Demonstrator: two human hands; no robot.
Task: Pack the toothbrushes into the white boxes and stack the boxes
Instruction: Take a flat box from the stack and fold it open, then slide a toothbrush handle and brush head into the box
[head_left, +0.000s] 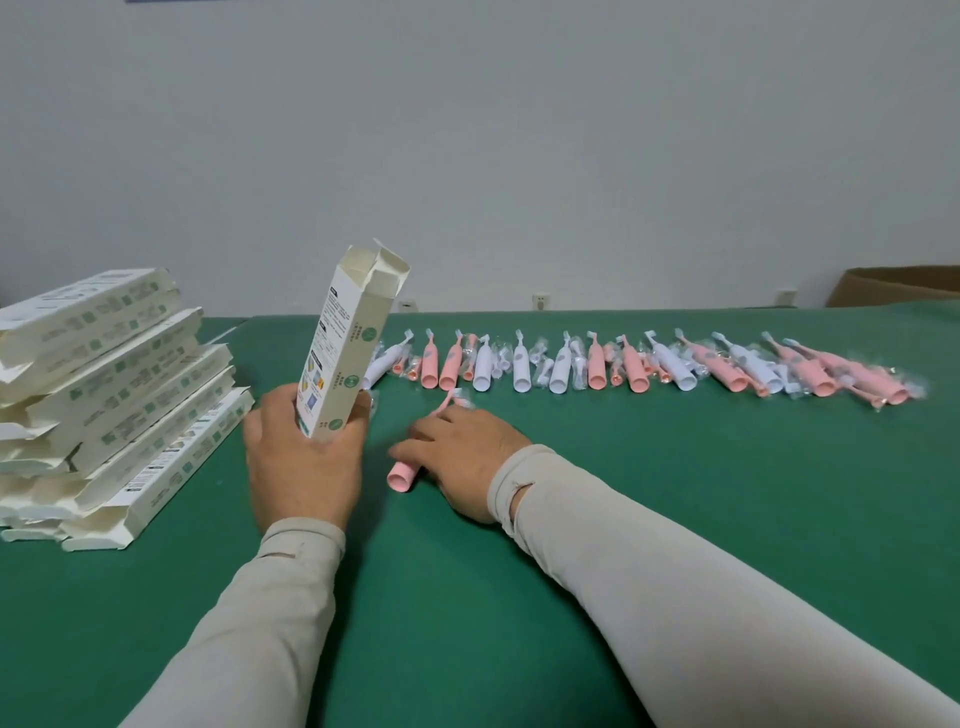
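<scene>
Box (345, 343) upright in left hand (304, 457); toothbrush (410, 467) under right hand (460, 452)

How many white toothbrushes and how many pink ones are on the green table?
White toothbrushes: 6
Pink toothbrushes: about 9, counting the one under the right hand
Total: about 15
The pink ones overlap at the far right end of the row, so that count may be off by one.
</scene>
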